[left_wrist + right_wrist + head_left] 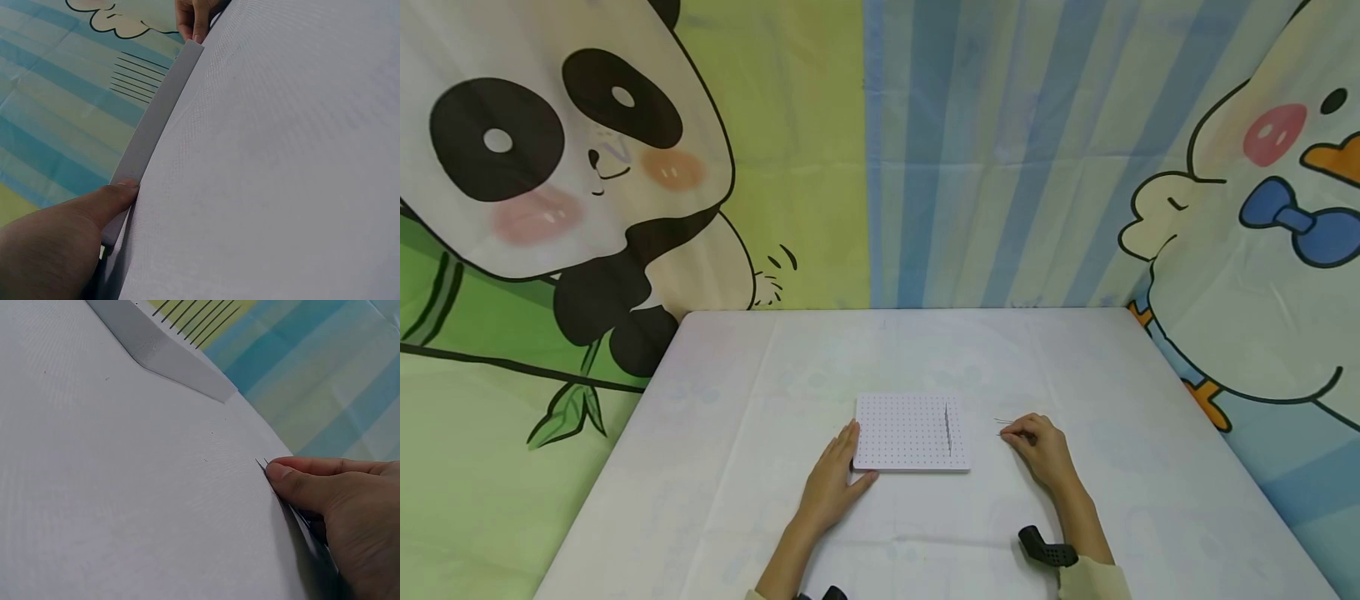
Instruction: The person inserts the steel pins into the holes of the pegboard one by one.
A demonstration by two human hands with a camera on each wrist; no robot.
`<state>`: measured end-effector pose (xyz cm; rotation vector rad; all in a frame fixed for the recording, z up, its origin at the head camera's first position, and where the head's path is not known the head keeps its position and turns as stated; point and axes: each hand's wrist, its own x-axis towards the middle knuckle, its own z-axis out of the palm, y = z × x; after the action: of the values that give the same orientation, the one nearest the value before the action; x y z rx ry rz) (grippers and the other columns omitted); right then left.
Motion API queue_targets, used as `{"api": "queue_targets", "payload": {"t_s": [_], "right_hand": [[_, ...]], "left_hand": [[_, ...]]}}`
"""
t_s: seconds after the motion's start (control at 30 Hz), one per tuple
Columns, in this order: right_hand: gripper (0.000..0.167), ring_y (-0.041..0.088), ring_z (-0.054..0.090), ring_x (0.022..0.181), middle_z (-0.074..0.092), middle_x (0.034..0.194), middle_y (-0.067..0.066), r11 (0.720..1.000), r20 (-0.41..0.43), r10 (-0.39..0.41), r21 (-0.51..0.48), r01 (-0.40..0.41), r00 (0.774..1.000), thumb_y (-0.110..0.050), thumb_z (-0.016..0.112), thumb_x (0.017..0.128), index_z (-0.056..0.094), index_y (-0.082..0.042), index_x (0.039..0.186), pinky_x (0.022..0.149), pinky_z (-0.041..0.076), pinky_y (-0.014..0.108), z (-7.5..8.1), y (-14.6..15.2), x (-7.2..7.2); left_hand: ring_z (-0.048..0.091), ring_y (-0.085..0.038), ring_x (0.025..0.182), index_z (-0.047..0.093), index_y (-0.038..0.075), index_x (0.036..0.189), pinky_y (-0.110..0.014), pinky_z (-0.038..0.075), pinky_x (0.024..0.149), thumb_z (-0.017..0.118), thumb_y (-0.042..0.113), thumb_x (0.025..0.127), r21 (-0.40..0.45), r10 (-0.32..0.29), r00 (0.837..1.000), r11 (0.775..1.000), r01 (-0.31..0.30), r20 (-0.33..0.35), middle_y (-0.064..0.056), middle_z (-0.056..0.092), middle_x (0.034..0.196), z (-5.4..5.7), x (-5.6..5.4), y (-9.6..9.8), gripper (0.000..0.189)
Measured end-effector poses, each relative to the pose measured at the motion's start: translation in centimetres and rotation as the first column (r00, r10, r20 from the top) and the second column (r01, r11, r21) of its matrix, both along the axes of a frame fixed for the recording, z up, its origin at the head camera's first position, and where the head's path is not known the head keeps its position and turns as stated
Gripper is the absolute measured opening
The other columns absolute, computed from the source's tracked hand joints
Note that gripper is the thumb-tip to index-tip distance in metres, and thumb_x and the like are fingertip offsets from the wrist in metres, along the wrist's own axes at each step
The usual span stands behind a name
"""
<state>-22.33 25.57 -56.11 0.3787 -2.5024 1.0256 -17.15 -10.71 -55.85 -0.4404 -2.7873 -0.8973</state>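
A white pegboard (895, 433) with rows of small holes lies on the table. Several thin dark metal pins (948, 431) stand upright in one line near its right side. My left hand (833, 477) rests against the board's left edge, fingers extended, and its thumb (119, 199) presses the front side. To the right of the board, my right hand (1041, 446) pinches a thin metal pin (261, 466) low over the table between thumb and fingertips. Fine pin ends lie beside those fingertips; how many are held cannot be told.
The white-covered table (760, 375) reaches back to a printed cloth backdrop (1000, 150) with a panda and a duck. A black wrist device (1047, 548) sits on the right forearm.
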Motion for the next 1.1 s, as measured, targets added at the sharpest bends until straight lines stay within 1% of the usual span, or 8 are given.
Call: {"api": "queue_targets", "payload": {"t_s": [0.23, 0.4, 0.6, 0.77, 0.83, 0.93, 1.0, 1.1], "right_hand": [[0.009, 0.011, 0.051, 0.074, 0.062, 0.08, -0.008, 1.0, 0.009, 0.003, 0.02, -0.004, 1.0, -0.007, 0.074, 0.076, 0.07, -0.014, 0.077, 0.06, 0.045, 0.023, -0.1, -0.1, -0.1], [0.006, 0.011, 0.053, 0.077, 0.062, 0.082, -0.005, 1.0, 0.025, -0.03, 0.008, 0.029, 0.999, -0.01, 0.072, 0.079, 0.068, -0.012, 0.083, 0.063, 0.046, 0.022, 0.1, -0.2, 0.0], [0.007, 0.01, 0.056, 0.079, 0.063, 0.087, -0.001, 0.993, 0.045, -0.013, -0.118, 0.018, 0.999, -0.015, 0.065, 0.087, 0.066, -0.009, 0.092, 0.066, 0.045, 0.013, 0.8, -0.8, -0.2], [0.016, 0.009, 0.058, 0.08, 0.065, 0.089, 0.002, 0.972, 0.075, -0.024, -0.231, 0.041, 0.997, -0.021, 0.059, 0.091, 0.064, -0.006, 0.095, 0.068, 0.046, 0.01, 1.3, -1.5, -0.8], [0.019, 0.008, 0.058, 0.079, 0.065, 0.089, 0.005, 0.958, 0.1, -0.021, -0.284, 0.049, 0.995, -0.022, 0.058, 0.091, 0.062, -0.004, 0.097, 0.069, 0.048, 0.01, 1.3, -1.8, -1.0], [0.022, 0.007, 0.059, 0.078, 0.063, 0.089, 0.011, 0.924, 0.121, -0.001, -0.379, 0.048, 0.993, -0.02, 0.057, 0.092, 0.06, 0.001, 0.098, 0.068, 0.05, 0.012, 1.3, -2.2, -1.3], [0.023, 0.008, 0.06, 0.076, 0.062, 0.088, 0.017, 0.884, 0.115, 0.034, -0.467, 0.024, 0.993, -0.016, 0.057, 0.092, 0.058, 0.006, 0.099, 0.067, 0.053, 0.017, 1.4, -2.6, -1.4], [0.023, 0.012, 0.062, 0.074, 0.059, 0.086, 0.024, 0.82, 0.073, 0.103, -0.571, -0.043, 0.992, -0.009, 0.054, 0.093, 0.053, 0.012, 0.101, 0.065, 0.056, 0.023, 1.4, -3.0, -1.7]], "left_hand": [[0.027, -0.024, 0.135, 0.03, -0.003, 0.142, -0.039, 0.021, 0.111, 0.071, 0.033, 0.08, 0.009, -0.006, 1.0, 1.0, 0.007, -0.022, -0.011, 0.028, 0.148, 0.0, 0.0, 0.0, 0.082], [0.028, -0.026, 0.134, 0.03, -0.004, 0.141, -0.039, 0.022, 0.111, 0.071, 0.033, 0.08, 0.01, -0.016, 0.999, 1.0, 0.016, -0.036, -0.012, 0.029, 0.147, -0.2, 0.0, 0.1, 0.082], [0.031, -0.026, 0.133, 0.032, -0.004, 0.14, -0.04, 0.025, 0.109, 0.071, 0.032, 0.08, -0.009, -0.011, 0.998, 1.0, 0.011, -0.067, -0.013, 0.032, 0.146, -0.3, -0.2, 0.0, 0.081], [0.029, -0.025, 0.134, 0.031, -0.004, 0.141, -0.04, 0.023, 0.11, 0.071, 0.033, 0.08, 0.0, -0.011, 0.999, 1.0, 0.011, -0.048, -0.012, 0.031, 0.147, -0.1, -0.2, -0.1, 0.082], [0.028, -0.024, 0.134, 0.03, -0.003, 0.141, -0.039, 0.023, 0.111, 0.071, 0.033, 0.08, 0.0, -0.009, 0.999, 1.0, 0.009, -0.04, -0.011, 0.03, 0.148, -0.1, -0.2, -0.1, 0.082], [0.028, -0.023, 0.135, 0.03, -0.003, 0.142, -0.038, 0.022, 0.111, 0.071, 0.034, 0.08, -0.005, -0.006, 0.999, 1.0, 0.006, -0.034, -0.011, 0.029, 0.148, 0.0, -0.1, -0.1, 0.083], [0.027, -0.022, 0.135, 0.03, -0.002, 0.142, -0.037, 0.021, 0.111, 0.071, 0.035, 0.08, -0.003, -0.003, 1.0, 1.0, 0.002, -0.028, -0.01, 0.029, 0.148, 0.0, -0.1, 0.0, 0.083], [0.028, -0.023, 0.135, 0.03, -0.003, 0.141, -0.039, 0.022, 0.111, 0.071, 0.034, 0.08, -0.001, -0.008, 0.999, 1.0, 0.008, -0.032, -0.011, 0.029, 0.148, 0.0, -0.1, 0.0, 0.083]]}}
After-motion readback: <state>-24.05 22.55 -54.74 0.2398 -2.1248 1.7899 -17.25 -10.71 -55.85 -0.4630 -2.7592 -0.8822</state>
